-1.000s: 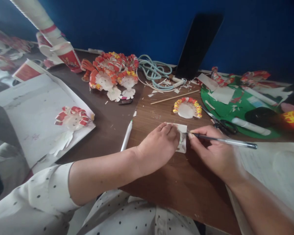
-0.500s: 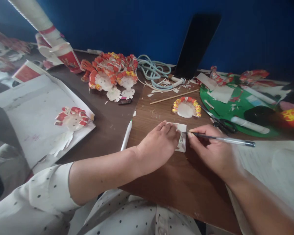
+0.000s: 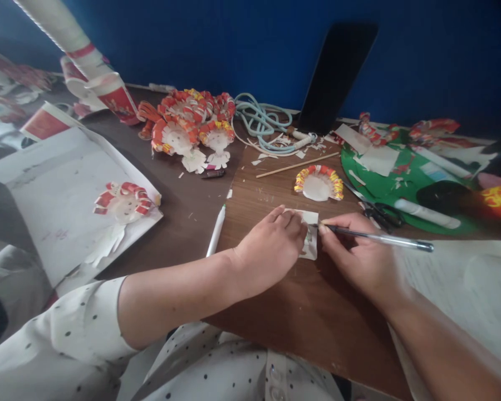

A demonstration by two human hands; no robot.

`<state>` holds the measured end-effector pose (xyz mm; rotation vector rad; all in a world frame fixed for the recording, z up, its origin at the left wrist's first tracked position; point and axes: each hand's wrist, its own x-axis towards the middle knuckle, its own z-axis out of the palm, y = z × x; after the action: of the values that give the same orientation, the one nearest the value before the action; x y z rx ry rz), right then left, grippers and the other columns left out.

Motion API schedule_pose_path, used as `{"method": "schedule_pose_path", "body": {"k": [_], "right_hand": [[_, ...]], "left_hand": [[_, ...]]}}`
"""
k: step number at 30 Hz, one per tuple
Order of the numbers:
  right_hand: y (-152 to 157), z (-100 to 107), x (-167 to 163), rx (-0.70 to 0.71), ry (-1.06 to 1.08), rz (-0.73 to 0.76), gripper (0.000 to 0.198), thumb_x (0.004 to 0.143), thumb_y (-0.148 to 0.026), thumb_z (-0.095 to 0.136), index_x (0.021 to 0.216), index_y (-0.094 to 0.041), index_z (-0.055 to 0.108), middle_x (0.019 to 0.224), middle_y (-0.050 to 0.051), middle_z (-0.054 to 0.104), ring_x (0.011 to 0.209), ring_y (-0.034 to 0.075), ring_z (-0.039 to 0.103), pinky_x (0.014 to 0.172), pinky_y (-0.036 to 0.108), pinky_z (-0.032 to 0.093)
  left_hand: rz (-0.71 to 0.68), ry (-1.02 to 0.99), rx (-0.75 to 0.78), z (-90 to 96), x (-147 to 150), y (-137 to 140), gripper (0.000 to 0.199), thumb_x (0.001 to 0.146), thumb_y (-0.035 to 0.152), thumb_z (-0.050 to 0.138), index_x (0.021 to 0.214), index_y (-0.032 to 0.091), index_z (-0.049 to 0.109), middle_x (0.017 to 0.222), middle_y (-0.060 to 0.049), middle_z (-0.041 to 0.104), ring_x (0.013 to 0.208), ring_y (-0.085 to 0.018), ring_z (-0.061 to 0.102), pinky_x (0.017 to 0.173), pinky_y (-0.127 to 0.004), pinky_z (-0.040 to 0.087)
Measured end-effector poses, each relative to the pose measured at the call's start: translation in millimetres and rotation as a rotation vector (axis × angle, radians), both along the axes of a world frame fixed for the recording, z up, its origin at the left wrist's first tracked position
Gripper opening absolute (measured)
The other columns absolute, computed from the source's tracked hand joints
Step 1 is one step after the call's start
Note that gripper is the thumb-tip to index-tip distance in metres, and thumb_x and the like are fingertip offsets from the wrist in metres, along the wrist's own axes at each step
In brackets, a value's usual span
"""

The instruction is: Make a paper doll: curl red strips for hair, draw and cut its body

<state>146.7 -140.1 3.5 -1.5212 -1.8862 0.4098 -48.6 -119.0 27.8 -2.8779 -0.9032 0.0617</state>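
Observation:
A small white piece of paper [image 3: 311, 252] with some drawn marks lies on the brown table. My left hand [image 3: 275, 245] rests flat over it, fingers stretched out, covering much of its left part. In my right hand [image 3: 359, 259] a clear-barrelled pen [image 3: 376, 238] is pinched near its point, which meets the paper beside my left fingertips. Just beyond the paper sits a paper doll head [image 3: 317, 186], a pale round shape with a red and yellow folded rim. A white marker [image 3: 216, 231] with a green tip lies left of my left hand.
Several finished-looking paper dolls [image 3: 175, 136] crowd the back left, near coiled pale-blue cord [image 3: 261, 120]. Scissors [image 3: 379, 214] lie by a green round sheet [image 3: 413, 220] with scraps. A thin stick [image 3: 296, 165], a leaning black phone-like slab [image 3: 338, 78] and a white box lid [image 3: 67, 189] also stand around.
The pen in my right hand has shifted very slightly at its rear end. My left hand and the paper stay in place.

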Motion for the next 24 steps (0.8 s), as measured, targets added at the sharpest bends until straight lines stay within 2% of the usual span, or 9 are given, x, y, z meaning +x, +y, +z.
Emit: {"method": "schedule_pose_path", "body": {"k": [24], "right_hand": [[-1.6,7.7,-1.5,-0.034,-0.024,0.000,0.017,0.088,-0.037,0.057,0.086,-0.021,0.063,0.080,0.004,0.068,0.073,0.022,0.065,0.069,0.035,0.050]], "left_hand": [[0.005,0.003,0.000,-0.2,-0.2,-0.1,0.044,0.095,0.018,0.037,0.136,0.007,0.048,0.139,-0.016,0.054,0.129,-0.023,0.050,0.114,-0.038,0.030]]}}
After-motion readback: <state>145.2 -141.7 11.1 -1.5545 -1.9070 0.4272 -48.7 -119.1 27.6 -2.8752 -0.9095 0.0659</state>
